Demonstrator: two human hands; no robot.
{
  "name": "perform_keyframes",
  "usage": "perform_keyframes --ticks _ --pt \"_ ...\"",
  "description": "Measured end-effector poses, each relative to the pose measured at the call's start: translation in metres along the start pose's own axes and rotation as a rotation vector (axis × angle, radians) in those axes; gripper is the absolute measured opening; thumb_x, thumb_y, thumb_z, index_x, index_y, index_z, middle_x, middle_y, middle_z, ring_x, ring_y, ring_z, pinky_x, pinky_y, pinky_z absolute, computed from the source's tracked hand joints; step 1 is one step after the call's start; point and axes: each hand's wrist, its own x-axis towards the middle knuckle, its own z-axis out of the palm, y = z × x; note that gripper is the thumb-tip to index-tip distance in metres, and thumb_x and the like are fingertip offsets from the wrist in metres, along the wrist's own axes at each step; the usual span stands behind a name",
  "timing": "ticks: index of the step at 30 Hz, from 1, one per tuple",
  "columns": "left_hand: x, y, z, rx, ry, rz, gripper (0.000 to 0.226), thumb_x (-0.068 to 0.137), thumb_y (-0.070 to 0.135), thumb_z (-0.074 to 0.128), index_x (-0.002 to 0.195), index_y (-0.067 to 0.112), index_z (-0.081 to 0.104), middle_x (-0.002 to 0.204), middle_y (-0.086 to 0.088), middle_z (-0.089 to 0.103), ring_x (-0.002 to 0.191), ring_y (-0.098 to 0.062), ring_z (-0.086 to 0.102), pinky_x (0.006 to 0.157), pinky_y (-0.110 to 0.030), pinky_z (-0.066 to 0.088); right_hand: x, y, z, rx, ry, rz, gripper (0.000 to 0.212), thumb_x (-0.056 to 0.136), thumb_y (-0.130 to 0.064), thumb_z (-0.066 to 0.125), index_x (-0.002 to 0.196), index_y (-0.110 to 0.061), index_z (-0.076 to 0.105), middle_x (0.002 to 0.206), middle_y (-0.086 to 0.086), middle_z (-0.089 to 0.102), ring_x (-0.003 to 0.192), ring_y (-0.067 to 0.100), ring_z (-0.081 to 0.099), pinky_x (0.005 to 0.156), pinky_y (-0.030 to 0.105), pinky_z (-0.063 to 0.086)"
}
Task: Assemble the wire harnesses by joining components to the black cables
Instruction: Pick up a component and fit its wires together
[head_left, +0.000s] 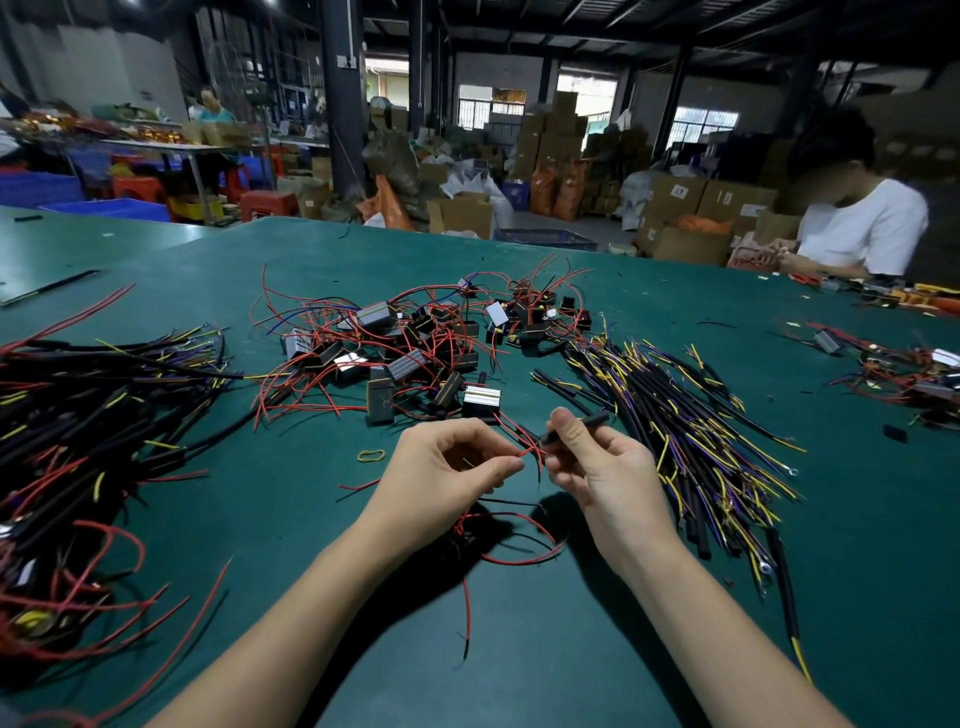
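Left hand (451, 464) pinches a red wire (525, 451); right hand (597, 464) grips a black cable (589, 422) above the green table (571, 649). Black component boxes (410, 348) beyond; cut black cables (691, 441) at right.

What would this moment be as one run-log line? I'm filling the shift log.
left hand: pinches red wire | right hand: holds black cable | wire and cable: not yet joined | table: green

Matt green covering on the table (597, 649); black cables (670, 415) in dull rubbery sleeving; glossy plastic red wire (519, 556); cardboard boxes (675, 195) behind.
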Motion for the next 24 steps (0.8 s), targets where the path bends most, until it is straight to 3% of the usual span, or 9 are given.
perform_keyframes --ticks 5,9,13,18,24 --pt "-0.0004 0.0010 0.0010 -0.004 0.014 -0.010 0.004 0.079 0.012 0.076 0.077 0.014 0.073 0.065 -0.002 0.069 0.060 -0.009 0.061 0.061 -0.025 0.051 0.0002 0.0010 0.0016 0.033 0.027 0.019 0.025 0.066 -0.029 0.072 0.069 -0.005 0.064 0.054 0.001 0.060 0.043 0.006 0.047 0.038 0.013 0.034" --pt "-0.0006 0.0032 0.0008 -0.006 0.013 -0.019 0.003 0.079 0.012 0.076 0.078 0.012 0.073 0.068 -0.006 0.070 0.062 -0.011 0.061 0.063 -0.030 0.053 0.0018 0.0005 -0.0001 -0.030 0.030 -0.010 0.034 0.064 -0.033 0.073 0.072 -0.002 0.061 0.052 0.000 0.059 0.041 0.007 0.046 0.038 0.015 0.033" --pt "-0.0014 0.0052 0.0015 -0.001 0.020 -0.018 0.004 0.078 0.012 0.077 0.080 0.010 0.073 0.069 -0.008 0.070 0.062 -0.013 0.062 0.065 -0.033 0.053 -0.0010 0.0049 0.0028 -0.051 -0.054 -0.029 0.035 0.063 -0.035 0.074 0.070 -0.003 0.064 0.056 0.003 0.062 0.043 0.009 0.047 0.039 0.016 0.034" --pt "-0.0008 0.0050 0.0029 -0.028 0.107 -0.017 0.021 0.071 0.008 0.082 0.083 0.012 0.065 0.068 -0.005 0.070 0.060 -0.013 0.064 0.062 -0.025 0.054 -0.0026 0.0097 0.0045 -0.089 -0.109 -0.038 0.035 0.063 -0.037 0.074 0.070 -0.003 0.065 0.058 0.005 0.063 0.046 0.010 0.048 0.041 0.016 0.035" --pt "-0.0001 0.0031 0.0034 0.073 0.058 0.035 0.029 0.067 0.007 0.084 0.080 0.011 0.059 0.067 -0.003 0.066 0.060 -0.013 0.058 0.062 -0.031 0.050 -0.0029 0.0090 0.0013 -0.267 -0.190 -0.109 0.018 0.071 -0.030 0.074 0.068 -0.013 0.068 0.054 -0.001 0.061 0.046 0.008 0.048 0.044 0.016 0.037"
